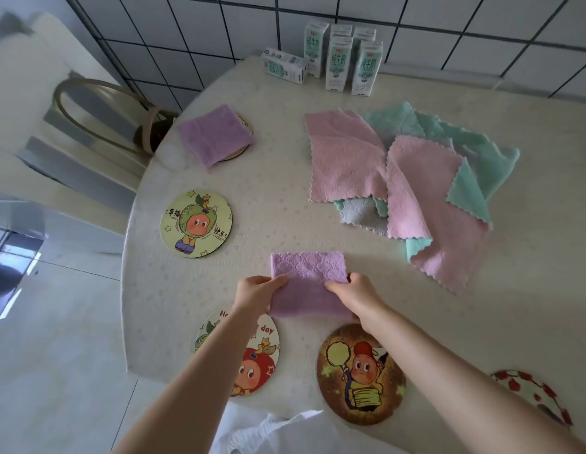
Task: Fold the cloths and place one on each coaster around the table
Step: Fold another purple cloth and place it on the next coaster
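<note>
A purple cloth [309,283] lies partly folded on the table near me. My left hand [257,291] pinches its left edge and my right hand [355,294] pinches its right edge. Another folded purple cloth [214,134] rests on a coaster [240,150] at the far left. Bare round coasters lie around the edge: a green one [196,223], a red apple one [255,365] under my left forearm, a brown one [360,375] and a red-patterned one [534,394]. A pile of unfolded pink and teal cloths [403,178] lies at the middle right.
Several milk cartons [339,62] stand at the table's far edge by the tiled wall, one lying on its side [285,65]. A chair with a handbag [98,116] stands to the left. The table [272,191] has a pale cover.
</note>
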`<state>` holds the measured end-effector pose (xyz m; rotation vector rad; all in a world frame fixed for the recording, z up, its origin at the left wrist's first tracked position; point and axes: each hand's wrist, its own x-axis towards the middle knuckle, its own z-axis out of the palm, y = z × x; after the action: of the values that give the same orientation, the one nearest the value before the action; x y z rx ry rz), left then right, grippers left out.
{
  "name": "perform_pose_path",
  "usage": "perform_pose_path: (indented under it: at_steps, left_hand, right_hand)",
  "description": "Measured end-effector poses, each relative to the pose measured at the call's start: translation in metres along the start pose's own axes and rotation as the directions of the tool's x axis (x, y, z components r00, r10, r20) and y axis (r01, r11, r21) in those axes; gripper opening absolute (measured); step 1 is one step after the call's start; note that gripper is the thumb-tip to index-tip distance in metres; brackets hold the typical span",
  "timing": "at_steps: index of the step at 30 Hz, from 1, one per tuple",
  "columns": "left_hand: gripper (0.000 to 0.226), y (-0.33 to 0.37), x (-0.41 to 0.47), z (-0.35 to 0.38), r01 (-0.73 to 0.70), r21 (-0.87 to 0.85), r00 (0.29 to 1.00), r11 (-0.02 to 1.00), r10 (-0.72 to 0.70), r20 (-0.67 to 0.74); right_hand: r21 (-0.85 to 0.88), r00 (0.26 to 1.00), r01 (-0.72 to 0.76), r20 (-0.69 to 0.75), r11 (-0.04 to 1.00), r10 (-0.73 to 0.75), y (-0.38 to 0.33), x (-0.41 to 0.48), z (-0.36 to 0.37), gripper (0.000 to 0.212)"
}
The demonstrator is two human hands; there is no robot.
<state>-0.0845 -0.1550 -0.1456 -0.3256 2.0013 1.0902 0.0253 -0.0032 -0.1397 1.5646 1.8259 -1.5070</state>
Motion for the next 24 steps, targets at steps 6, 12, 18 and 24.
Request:
perform_pose_path:
  at_steps: [6, 12, 18, 24]
  left_hand:
    - [0.02, 0.017, 0.019, -0.039, -0.157, 0.112, 0.987, 0.981, 0.158, -0.005]
    - [0.01, 0.031, 0.049, -0.103, -0.215, 0.034, 0.972, 0.976, 0.217, -0.086]
    - [0.008, 0.039, 0.083, -0.159, -0.237, -0.06, 0.949, 0.97, 0.218, -0.228]
    - [0.013, 0.034, 0.112, -0.191, -0.216, 0.031, 0.943, 0.976, 0.217, -0.251]
  right_hand:
    - [-0.008, 0.981, 0.194, 0.014, 0.981, -0.194, -0.034, -0.002, 0.015, 0.027]
    - [-0.074, 0.946, 0.325, 0.022, 0.943, -0.325, -0.101, 0.005, 0.058, 0.024]
    - [-0.154, 0.921, 0.389, 0.031, 0.908, -0.389, -0.17, 0.021, 0.114, 0.02]
    - [-0.323, 0.921, 0.369, 0.001, 0.871, -0.39, -0.203, 0.044, 0.162, 0.009]
